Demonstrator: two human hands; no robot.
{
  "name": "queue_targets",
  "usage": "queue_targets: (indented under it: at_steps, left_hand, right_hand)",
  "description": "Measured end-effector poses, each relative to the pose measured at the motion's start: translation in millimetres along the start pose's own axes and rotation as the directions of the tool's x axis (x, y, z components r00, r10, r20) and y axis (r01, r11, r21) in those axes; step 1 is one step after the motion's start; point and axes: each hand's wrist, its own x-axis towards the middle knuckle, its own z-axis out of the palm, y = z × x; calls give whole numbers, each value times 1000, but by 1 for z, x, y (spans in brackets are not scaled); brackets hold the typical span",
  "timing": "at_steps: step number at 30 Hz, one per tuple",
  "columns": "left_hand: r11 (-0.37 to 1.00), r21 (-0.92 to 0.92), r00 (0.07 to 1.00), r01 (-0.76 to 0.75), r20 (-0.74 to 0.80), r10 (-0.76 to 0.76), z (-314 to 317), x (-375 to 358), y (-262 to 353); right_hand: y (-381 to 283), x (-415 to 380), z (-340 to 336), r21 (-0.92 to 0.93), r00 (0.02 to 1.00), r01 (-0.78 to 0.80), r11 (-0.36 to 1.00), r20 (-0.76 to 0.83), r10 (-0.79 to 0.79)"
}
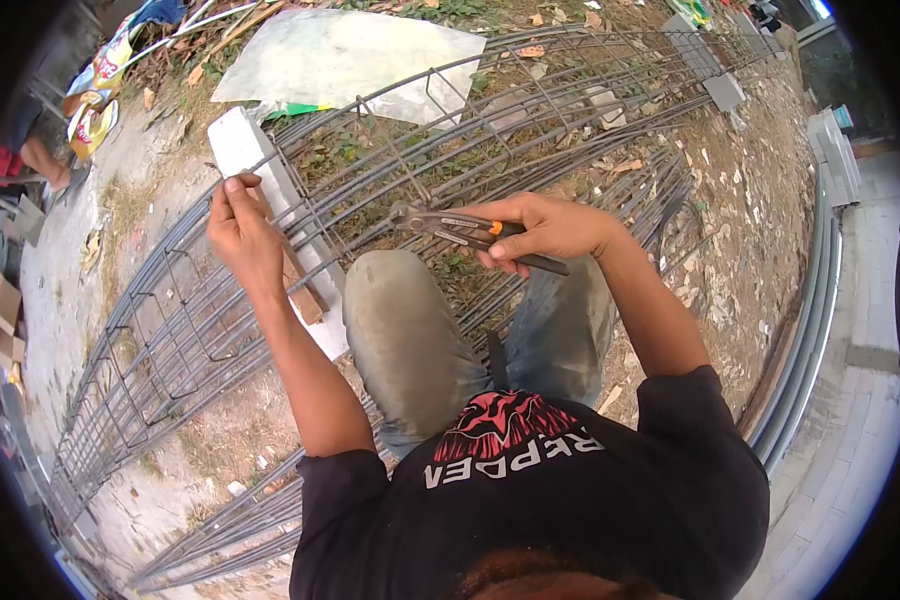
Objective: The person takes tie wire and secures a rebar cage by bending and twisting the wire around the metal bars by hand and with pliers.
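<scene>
Pincers (450, 222) held over the rebar cage (390, 165), near frame centre; long axis laid 10 to 4 o'clock, head pointed to 10. Handles gripped by the right hand (540, 232), forearm angled up toward 10. Left hand (245, 235) raised toward 11, fingertips pinched on a small dark piece (250, 181), detail unclear. Counted: one pincers, two hands, two knees, one pale sheet (350, 58) at 12.

The left hand (245, 232) is raised with thumb and fingers pinched together — its forearm (315, 370) slanting outward from the elbow — while the right hand (545, 232) curls closed, its bare forearm (653, 300) angling in toward the middle.
</scene>
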Motion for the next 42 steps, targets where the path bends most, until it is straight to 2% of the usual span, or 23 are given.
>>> queue_targets:
  at_steps: [2,3,5,6,8,11,14,15,16,18,19,20,22,28,30,31,32,33,34,35,37,41,42]
  left_hand:
    - [945,-263,974,195,-63,-219,-17,-3,12]
    - [883,-386,943,268,-82,-322,-27,-4,21]
    - [818,-479,923,318,-39,-382,-29,-6,34]
    - [778,-526,912,344,-11,-411,-26,-9,41]
    - [741,-565,916,363,71,-395,-15,-15,58]
    - [722,-587,925,366,146,-349,11,-26,93]
    - [695,-626,935,354,214,-283,42,-36,109]
    - [703,-600,924,380,286,-256,58,-40,116]
    - [713,-570,904,410,359,-233,76,-46,123]
    - [765,-386,767,515,607,-210,118,-62,137]
    - [707,-422,737,567,643,-207,140,-75,139]
    - [645,-457,711,613,675,-196,158,-85,138]
    - [674,-432,666,600,736,-121,165,-89,138]
    - [530,-359,434,769,901,-19,195,-143,118]
    - [863,-362,593,351,800,94,187,-138,111]
    - [946,-310,633,98,752,181,184,-134,109]
    - [954,-298,717,43,674,179,177,-127,110]
    - [960,-281,790,-9,587,179,168,-118,117]
    - [965,-257,854,-55,489,179,159,-109,125]
    - [949,-314,834,2,524,172,149,-101,135]
    - [946,-300,796,-120,541,273,144,-97,133]
    - [925,-236,766,-297,520,379,139,-91,116]
    - [951,-181,770,-249,559,308,132,-85,118]
  right_hand:
    - [26,-12,-17,-146,975,-93,985,-213,60]
    - [37,-11,-30,-326,900,-120,938,-435,-36]
    - [66,5,-89,-605,640,-265,750,-693,-333]
    - [79,16,-122,-682,492,-375,628,-720,-489]
    - [65,27,-153,-533,378,-649,543,-845,-377]
    - [92,45,-193,-545,424,-808,223,-801,-421]
    - [64,49,-147,-816,392,-465,343,-537,-747]
    - [38,50,-115,-855,381,-137,501,-512,-770]
    - [9,47,-79,-779,364,211,591,-499,-787]
    - [-30,27,-26,-518,538,469,715,-475,-697]
    - [-41,19,-11,-353,614,560,749,-431,-662]
    - [-44,9,-8,-316,625,542,779,-469,-625]
    - [-42,-13,-13,-241,649,499,833,-532,-543]
    - [-26,-36,14,9,497,721,692,-703,-509]
    - [-21,-45,2,-7,454,729,685,-743,-491]
    - [-20,-52,-8,-32,434,720,693,-759,-486]
    - [-19,-59,-16,-59,408,711,701,-777,-479]
    - [-20,-65,-18,-160,408,583,797,-790,-458]
    - [-21,-69,-14,-202,473,501,842,-751,-461]
    - [-24,-71,-4,-243,539,416,876,-710,-453]
    - [-27,-68,15,-256,666,353,900,-607,-434]
    - [-30,-57,26,-193,699,336,922,-605,-382]
    - [-34,-52,31,-200,684,345,917,-615,-392]
